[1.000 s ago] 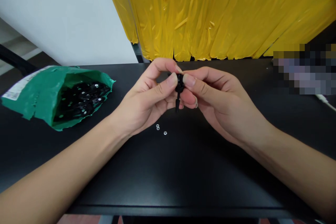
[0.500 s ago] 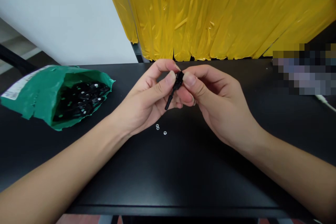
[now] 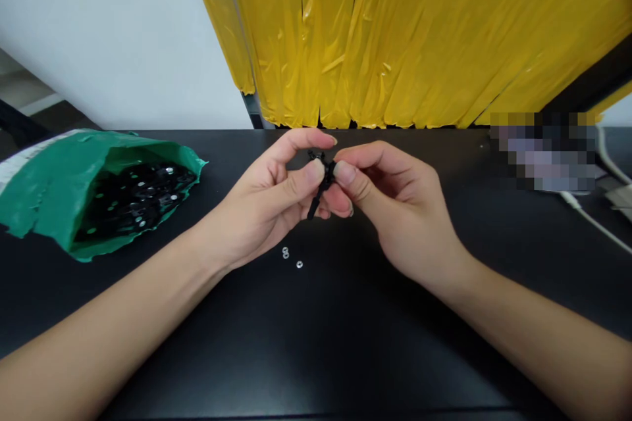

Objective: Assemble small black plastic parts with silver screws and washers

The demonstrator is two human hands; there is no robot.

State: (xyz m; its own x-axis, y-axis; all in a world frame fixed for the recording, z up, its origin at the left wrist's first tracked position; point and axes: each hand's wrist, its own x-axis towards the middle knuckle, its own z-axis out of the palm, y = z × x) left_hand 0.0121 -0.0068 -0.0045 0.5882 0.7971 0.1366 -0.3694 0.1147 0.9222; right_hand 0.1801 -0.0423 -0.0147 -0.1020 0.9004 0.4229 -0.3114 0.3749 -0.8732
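Note:
A small black part point(image 3: 316, 200) with a thin rod pointing down is held between both hands above the dark table. My left hand point(image 3: 281, 184) grips it between the thumb and lower fingers, its index finger raised behind the part. On the other side, my right hand point(image 3: 390, 194) pinches the part with thumb and index finger. Below the hands, three small silver rings point(image 3: 299, 264) lie on the table, two of them touching.
On the left of the black table point(image 3: 316, 355) lies an open green bag point(image 3: 54, 191) full of black parts. A blurred-out object point(image 3: 548, 154) and a white cable point(image 3: 600, 223) are at the right. Yellow plastic sheeting point(image 3: 395, 33) hangs behind.
My left index finger has lifted off the black part, and more of the part's top shows. The whole view has shifted slightly, with the table lower in the picture.

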